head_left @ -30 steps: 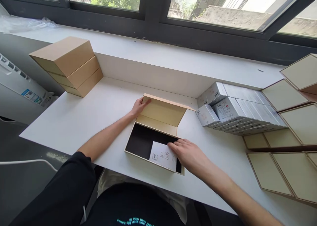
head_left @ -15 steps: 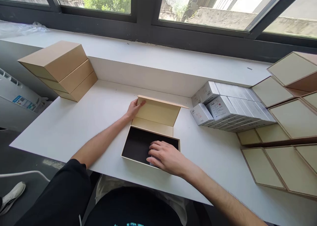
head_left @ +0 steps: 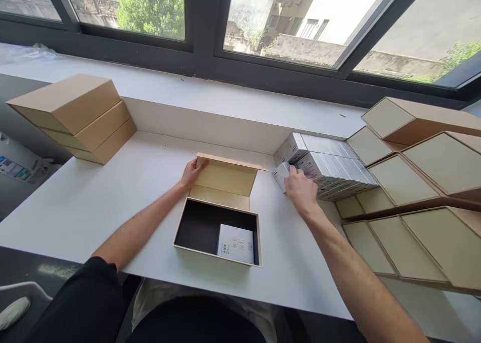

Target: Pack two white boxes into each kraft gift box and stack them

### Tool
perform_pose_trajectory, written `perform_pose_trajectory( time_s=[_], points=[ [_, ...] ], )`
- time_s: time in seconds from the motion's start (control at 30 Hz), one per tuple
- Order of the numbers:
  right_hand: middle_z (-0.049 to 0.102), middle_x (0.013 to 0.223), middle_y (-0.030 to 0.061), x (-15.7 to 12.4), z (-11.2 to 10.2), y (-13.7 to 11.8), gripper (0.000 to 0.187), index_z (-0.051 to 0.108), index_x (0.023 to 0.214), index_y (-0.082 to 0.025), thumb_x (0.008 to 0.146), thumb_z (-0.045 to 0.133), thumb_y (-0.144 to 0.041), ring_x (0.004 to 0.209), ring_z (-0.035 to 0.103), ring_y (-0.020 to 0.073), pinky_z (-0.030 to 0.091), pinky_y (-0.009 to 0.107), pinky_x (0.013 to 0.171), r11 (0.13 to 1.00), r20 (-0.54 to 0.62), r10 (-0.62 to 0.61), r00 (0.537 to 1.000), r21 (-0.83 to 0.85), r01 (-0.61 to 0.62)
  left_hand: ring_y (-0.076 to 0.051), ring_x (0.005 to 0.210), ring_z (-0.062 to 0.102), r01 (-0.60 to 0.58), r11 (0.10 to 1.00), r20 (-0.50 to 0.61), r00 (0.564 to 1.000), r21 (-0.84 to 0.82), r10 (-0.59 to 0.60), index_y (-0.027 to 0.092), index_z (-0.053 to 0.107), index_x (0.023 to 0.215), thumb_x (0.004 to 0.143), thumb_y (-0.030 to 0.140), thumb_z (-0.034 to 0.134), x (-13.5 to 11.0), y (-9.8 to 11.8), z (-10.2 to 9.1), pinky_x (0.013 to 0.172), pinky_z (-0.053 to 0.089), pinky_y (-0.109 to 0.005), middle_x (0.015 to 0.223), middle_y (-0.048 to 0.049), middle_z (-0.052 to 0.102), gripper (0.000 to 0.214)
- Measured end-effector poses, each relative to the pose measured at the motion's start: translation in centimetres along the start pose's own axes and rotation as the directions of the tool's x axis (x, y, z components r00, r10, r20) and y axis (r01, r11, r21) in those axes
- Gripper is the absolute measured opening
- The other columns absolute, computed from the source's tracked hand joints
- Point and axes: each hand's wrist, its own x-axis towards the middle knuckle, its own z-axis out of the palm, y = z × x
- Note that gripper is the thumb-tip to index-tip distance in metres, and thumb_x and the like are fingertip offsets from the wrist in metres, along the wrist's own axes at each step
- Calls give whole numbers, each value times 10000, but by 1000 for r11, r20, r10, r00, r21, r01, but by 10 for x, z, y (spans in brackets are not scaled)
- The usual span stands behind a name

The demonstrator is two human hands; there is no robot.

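Scene: a person seated at a white desk (head_left: 112, 193) under a window, seen from the person's own head, both bare forearms stretched forward.

Open box (head_left: 199, 225): a tan cardboard box with a dark lining, lying on the desk right in front of the person; every place below is told from this box.

Lid (head_left: 225, 178): hinged at the far side of the open box and standing up, tilted back.

Left hand (head_left: 192, 172): at the far left corner of the open box, thumb on the inner face of the lid and fingers behind its left edge, pinching the lid.

Booklet (head_left: 236, 243): a white printed leaflet lying flat inside the open box, in its near right corner.

Right hand (head_left: 300, 193): to the right of the open box and beyond it, fingers laid over the front carton; whether they grip it cannot be told.

Front carton (head_left: 280, 175): a small silvery white carton at the near left end of the carton pile.

Carton pile (head_left: 330, 165): long silvery cartons packed side by side, far right of the open box.

Closed boxes (head_left: 71, 115): three tan boxes stacked, far left of the open box.

Empty shells (head_left: 398, 180): many tan boxes with pale insides, overlapping, right of the carton pile.
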Motion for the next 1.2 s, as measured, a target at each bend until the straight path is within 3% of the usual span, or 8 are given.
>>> perform_pose_trajectory(
  time_s=[0.13, 0.23, 0.4, 0.53, 0.7, 0.87, 0.97, 1.2],
  points=[
    [679, 1074, 191, 2, -3, 3, 399, 596, 1262, -135, 944, 526, -366, 867, 688, 344, 500, 448, 736, 1000, 21, -19, 1000, 23, 19, -171, 787, 611, -22, 999, 11, 1000, -33, 22, 149, 636, 916, 728, 610, 731, 2, -1, 0, 698, 477, -263, 897, -54, 687, 507],
    [682, 1123, 146, -9, -21, 15, 527, 498, 1432, -235, 963, 470, -476, 816, 665, 300, 489, 419, 708, 980, -171, -29, 985, 187, 61, -174, 792, 620, -25, 999, 12, 1000, -47, 26, 146, 641, 917, 731, 602, 734, 5, -2, 0, 699, 485, -267, 901, -56, 693, 501],
    [700, 875, 37, -55, -58, 10, 589, 509, 1451, -318, 932, 509, -596, 572, 535, 158, 471, 319, 628, 765, -301, -196, 933, 548, 337, -194, 830, 639, -35, 999, 4, 999, -16, 35, 143, 653, 940, 730, 604, 737, 7, -5, -3, 711, 493, -276, 913, -65, 708, 514],
    [742, 1071, 12, -92, -57, -24, 397, 630, 1321, -328, 985, 479, -476, 729, 654, 156, 498, 275, 702, 543, -85, -679, 729, 609, 577, -199, 828, 643, -30, 999, -9, 1000, -15, 30, 145, 651, 954, 723, 612, 741, 7, -6, -4, 715, 495, -285, 905, -65, 709, 529],
    [755, 1012, 45, -110, -28, -52, 268, 734, 1114, -257, 988, 512, -339, 980, 678, 235, 513, 346, 847, 490, 144, -864, 483, 465, 738, -187, 800, 634, -27, 999, -14, 1000, -21, 27, 143, 643, 929, 712, 605, 755, 5, -3, -3, 696, 489, -274, 883, -60, 704, 523],
    [622, 1336, 117, -120, -22, -59, 344, 655, 1287, -220, 985, 491, -238, 1194, 602, 247, 479, 382, 991, 437, 98, -892, 442, 440, 785, -191, 808, 644, -36, 999, -13, 999, -29, 35, 146, 640, 935, 728, 588, 749, 5, -4, -3, 710, 491, -281, 899, -63, 711, 500],
    [508, 1465, 114, -131, -22, -68, 380, 606, 1350, -234, 1013, 455, -322, 1295, 519, 231, 443, 370, 1039, 262, -20, -948, 319, 519, 813, -200, 833, 656, -55, 997, -10, 998, -46, 54, 150, 645, 962, 723, 583, 754, 7, -5, -2, 733, 500, -291, 913, -66, 716, 506],
    [667, 869, 87, -142, -5, -85, 461, 718, 835, -176, 1031, 403, -450, 937, 574, 201, 451, 341, 811, 215, -91, -956, 280, 435, 874, -201, 820, 666, -59, 997, -14, 998, -54, 58, 153, 649, 939, 724, 573, 759, 6, -7, -2, 720, 516, -290, 908, -71, 719, 485]
  ],
)
